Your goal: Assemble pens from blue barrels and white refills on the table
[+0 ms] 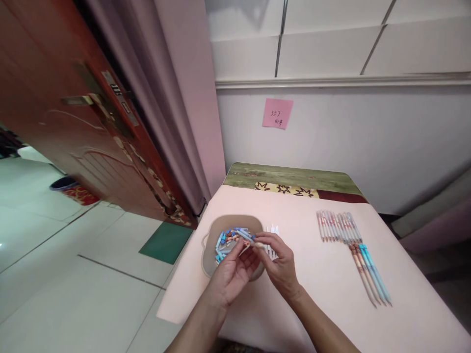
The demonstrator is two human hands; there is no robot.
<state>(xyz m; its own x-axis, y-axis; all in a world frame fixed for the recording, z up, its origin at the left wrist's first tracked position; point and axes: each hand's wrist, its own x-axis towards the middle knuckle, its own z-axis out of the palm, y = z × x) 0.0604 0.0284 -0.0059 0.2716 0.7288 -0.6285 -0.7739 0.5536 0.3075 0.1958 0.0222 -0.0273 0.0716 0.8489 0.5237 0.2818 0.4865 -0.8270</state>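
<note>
A grey-beige basin (211, 240) on the pink-covered table holds many small blue, white and brown pen parts (222, 240). Over its right side, my left hand (235, 272) is closed on a brown pen part (246, 242) between thumb and fingers. Just right of it, my right hand (277, 260) pinches a whitish pen part (260, 245), its tip close to the left fingers. Thin white sticks (273, 229) lie beside the basin, partly hidden behind my right hand. A row of pens (338, 227) lies at the right, with brown and blue pens (375, 277) below it.
The table's pink cover (312, 294) leaves a green patterned strip (290, 174) showing at the back. A white wall (331, 127) with a pink note (277, 113) stands behind. At the left are a curtain, a red-brown door (73, 122) and a tiled floor.
</note>
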